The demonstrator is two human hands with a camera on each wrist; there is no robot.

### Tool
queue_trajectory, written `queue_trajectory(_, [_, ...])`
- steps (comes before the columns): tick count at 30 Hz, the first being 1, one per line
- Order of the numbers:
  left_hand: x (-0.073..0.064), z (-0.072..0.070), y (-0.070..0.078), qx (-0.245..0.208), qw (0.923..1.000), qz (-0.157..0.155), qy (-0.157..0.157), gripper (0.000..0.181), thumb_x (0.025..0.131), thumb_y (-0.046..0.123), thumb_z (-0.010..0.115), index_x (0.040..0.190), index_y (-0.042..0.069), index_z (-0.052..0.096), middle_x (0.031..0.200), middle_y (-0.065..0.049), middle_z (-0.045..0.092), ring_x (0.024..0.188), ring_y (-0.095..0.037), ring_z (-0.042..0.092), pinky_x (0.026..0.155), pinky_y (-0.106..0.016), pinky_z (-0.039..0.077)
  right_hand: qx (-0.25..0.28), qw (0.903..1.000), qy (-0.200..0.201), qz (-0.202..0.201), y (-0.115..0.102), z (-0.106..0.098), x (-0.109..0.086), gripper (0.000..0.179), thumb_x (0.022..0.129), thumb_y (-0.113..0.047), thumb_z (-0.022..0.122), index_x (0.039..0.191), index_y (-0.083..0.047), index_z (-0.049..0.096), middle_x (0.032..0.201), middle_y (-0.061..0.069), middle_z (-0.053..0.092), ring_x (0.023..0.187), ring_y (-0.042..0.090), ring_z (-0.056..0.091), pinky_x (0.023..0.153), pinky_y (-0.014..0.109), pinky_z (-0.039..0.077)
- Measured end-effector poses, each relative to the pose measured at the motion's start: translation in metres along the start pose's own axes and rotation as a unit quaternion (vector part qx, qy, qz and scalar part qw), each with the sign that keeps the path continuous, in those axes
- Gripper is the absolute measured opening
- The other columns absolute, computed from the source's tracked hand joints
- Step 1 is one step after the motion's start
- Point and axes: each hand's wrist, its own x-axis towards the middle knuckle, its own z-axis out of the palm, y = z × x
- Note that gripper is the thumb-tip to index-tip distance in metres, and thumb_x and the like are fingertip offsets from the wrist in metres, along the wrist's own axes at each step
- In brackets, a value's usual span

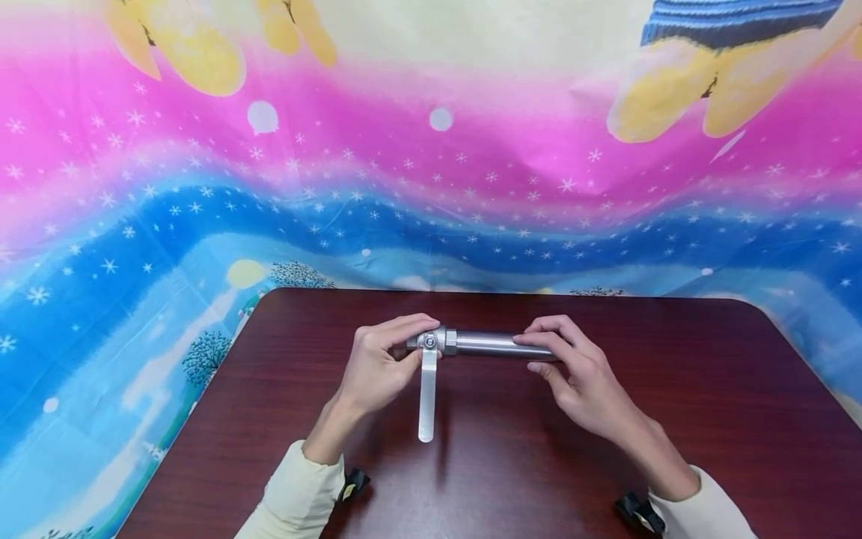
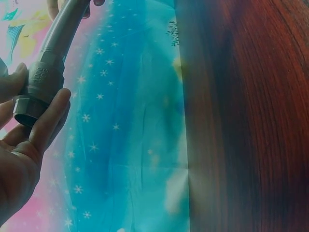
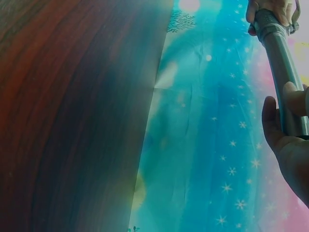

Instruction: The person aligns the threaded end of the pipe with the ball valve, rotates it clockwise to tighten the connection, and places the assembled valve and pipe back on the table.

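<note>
A metal ball valve (image 1: 442, 340) with a long flat lever handle (image 1: 427, 397) is joined to a steel pipe (image 1: 485, 343), both held level above the table. My left hand (image 1: 378, 367) grips the valve body between thumb and fingers; the lever points toward me. At the pipe's far right end my right hand (image 1: 584, 374) holds it, thumb below and fingers over the top. The left wrist view shows the valve's open hexagonal end (image 2: 28, 110) between the fingers. In the right wrist view the pipe (image 3: 282, 63) runs from the valve down into the right hand (image 3: 294, 154).
A dark red-brown wooden table (image 1: 303, 486) with rounded corners lies under the hands. Behind it hangs a pink and blue cloth (image 1: 404, 195) with snowflakes, reaching down past the table's edges. Black straps (image 1: 640, 515) sit at both wrists.
</note>
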Motion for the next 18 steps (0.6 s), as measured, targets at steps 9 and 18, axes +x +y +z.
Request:
queue_trajectory(9, [0.0003, -0.0002, 0.0007, -0.001, 1.0, 0.009, 0.0, 0.045, 0.078, -0.021, 0.071, 0.116, 0.0, 0.081, 0.115, -0.016, 0.081, 0.094, -0.017, 0.073, 0.063, -0.016, 0.056, 0.0, 0.9993, -0.007, 0.036, -0.0038, -0.0019, 0.0004, 0.054, 0.085, 0.013, 0.08, 0.133, -0.01, 0.074, 0.128, 0.006, 0.066, 0.111, 0.01, 0.06, 0.083, 0.014, 0.046])
queue_trajectory(18, [0.0005, -0.0008, 0.0, 0.0, 1.0, 0.01, -0.001, 0.045, 0.078, -0.022, 0.071, 0.116, 0.0, 0.082, 0.115, -0.016, 0.081, 0.097, -0.02, 0.075, 0.063, -0.016, 0.057, 0.002, 0.9997, -0.008, 0.023, -0.0029, -0.0011, 0.0009, 0.053, 0.088, 0.013, 0.076, 0.135, -0.011, 0.072, 0.126, 0.005, 0.068, 0.109, 0.009, 0.061, 0.086, 0.015, 0.046])
